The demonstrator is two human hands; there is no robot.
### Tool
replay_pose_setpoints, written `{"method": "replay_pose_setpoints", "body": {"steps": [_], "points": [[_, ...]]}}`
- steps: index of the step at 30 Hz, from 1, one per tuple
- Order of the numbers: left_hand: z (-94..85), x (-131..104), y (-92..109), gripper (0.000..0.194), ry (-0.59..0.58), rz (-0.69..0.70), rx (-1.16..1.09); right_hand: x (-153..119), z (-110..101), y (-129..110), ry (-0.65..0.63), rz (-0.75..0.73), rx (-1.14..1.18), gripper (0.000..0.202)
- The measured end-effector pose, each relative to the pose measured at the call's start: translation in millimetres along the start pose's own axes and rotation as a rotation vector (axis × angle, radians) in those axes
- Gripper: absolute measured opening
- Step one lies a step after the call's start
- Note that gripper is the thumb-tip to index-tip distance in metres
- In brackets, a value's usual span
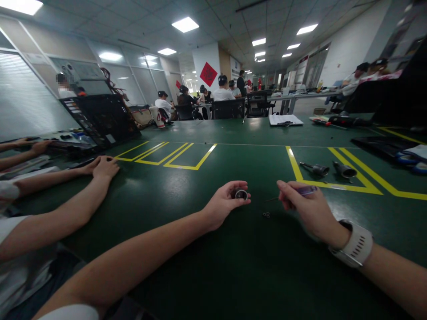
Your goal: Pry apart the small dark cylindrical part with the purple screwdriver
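Left hand (223,205) grips a dark metal cylinder (240,194), right hand (307,209) a purple-handled screwdriver (307,190); small blurred grey rings (267,214) lie between, seemingly unfitted.

Ceiling panels (185,25) bright | tabletop (253,160) dim, soft glare | edges stretched

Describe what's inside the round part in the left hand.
Inside the round part, a mostly dark hollow shows; anything deeper cannot be made out. The left hand covers much of its outside.
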State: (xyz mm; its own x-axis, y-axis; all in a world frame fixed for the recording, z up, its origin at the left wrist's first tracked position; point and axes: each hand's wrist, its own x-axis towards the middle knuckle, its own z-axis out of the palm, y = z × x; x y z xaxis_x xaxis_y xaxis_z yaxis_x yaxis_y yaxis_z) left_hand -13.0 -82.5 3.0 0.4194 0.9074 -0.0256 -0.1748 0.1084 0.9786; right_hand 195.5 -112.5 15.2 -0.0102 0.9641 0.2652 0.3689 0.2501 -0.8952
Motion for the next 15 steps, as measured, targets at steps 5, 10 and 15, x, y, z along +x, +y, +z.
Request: {"method": "replay_pose_setpoints", "body": {"steps": [5, 10, 15], "points": [[0.7, 0.9, -4.5, 0.035, -0.073, 0.002, 0.056, 1.1, 2.5, 6.4, 0.021, 0.135, 0.155, 0.044], [-1.2, 0.3, -4.3, 0.044, -0.077, -0.043, 0.063, 0.0, 4.1, 7.2, 0.020, 0.124, 0.133, 0.044], [-1.4, 0.2, -3.1, 0.047, -0.082, -0.045, 0.033, 0.4, 2.7, 9.0, 0.062, 0.123, 0.136, 0.043]]}}
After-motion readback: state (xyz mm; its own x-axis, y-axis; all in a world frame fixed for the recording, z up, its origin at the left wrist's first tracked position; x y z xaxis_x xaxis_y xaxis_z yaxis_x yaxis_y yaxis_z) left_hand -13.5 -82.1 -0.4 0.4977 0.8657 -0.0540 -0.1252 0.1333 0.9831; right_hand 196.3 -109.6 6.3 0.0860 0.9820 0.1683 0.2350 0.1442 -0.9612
